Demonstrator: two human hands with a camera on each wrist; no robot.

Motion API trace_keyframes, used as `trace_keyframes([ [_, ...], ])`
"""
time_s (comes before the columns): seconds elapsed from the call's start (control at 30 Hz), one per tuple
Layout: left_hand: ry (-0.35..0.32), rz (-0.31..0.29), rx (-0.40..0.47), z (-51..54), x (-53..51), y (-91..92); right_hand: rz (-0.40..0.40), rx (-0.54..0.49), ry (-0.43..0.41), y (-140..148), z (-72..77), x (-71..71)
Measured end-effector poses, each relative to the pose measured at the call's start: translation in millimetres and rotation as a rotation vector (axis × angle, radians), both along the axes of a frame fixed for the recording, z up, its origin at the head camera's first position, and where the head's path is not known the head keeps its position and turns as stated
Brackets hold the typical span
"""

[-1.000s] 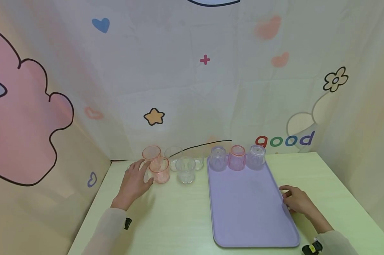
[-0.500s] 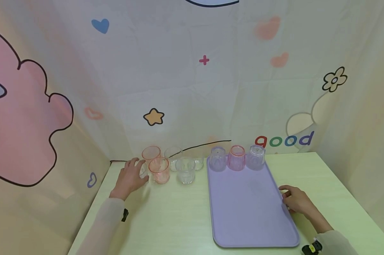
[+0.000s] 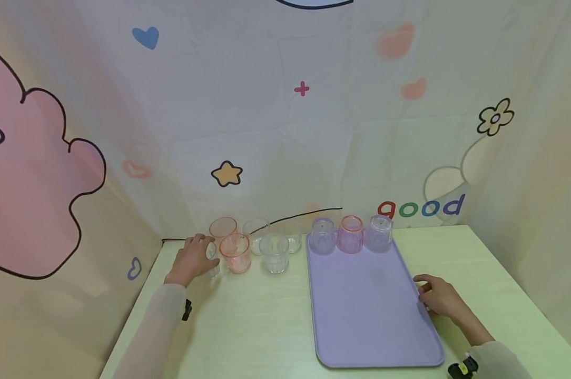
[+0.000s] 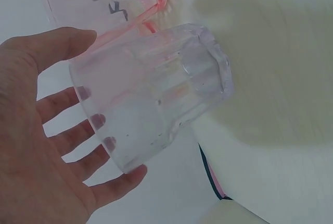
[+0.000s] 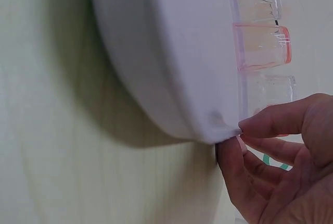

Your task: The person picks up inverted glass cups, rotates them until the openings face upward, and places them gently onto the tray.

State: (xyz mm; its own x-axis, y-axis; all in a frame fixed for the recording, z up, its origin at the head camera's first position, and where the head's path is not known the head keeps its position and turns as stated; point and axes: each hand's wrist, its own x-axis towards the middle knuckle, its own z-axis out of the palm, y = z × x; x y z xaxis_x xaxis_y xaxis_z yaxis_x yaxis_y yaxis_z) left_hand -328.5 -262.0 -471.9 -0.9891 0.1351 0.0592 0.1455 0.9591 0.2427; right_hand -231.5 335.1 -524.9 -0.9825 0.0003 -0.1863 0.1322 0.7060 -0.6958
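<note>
with left hand point(image 3: 190, 260), holding a clear tumbler point(image 4: 166, 91) between thumb and spread fingers, at left of the table point(image 3: 247, 326), just beside pink tumblers point(image 3: 238, 260). with right hand point(image 3: 440, 298), pinching the edge of the purple tray point(image 3: 375, 310) between thumb and forefinger, with upside-down tumblers point(image 3: 350, 237) at its far end.

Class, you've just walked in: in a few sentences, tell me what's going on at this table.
Someone's left hand holds a clear glass around its rim, while the right hand pinches the edge of a purple tray. Three upside-down glasses stand at the tray's far end. More pink and clear glasses stand upright on the table beside it.
</note>
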Motion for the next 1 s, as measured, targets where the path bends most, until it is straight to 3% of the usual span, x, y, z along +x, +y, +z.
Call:
trace_keyframes([
  [0.4, -0.074, 0.021, 0.003, -4.4, -9.6, -1.7, -0.002, -0.005, 0.003, 0.0, 0.4, 0.5],
  [0.7, -0.058, 0.032, 0.014, -2.3, -5.2, -3.4, -0.005, 0.000, 0.006, -0.3, 0.6, -0.2],
  [1.0, -0.012, 0.032, 0.028, 10.7, 4.7, -4.7, -0.005, 0.016, 0.020, -1.7, 2.7, 0.5],
])
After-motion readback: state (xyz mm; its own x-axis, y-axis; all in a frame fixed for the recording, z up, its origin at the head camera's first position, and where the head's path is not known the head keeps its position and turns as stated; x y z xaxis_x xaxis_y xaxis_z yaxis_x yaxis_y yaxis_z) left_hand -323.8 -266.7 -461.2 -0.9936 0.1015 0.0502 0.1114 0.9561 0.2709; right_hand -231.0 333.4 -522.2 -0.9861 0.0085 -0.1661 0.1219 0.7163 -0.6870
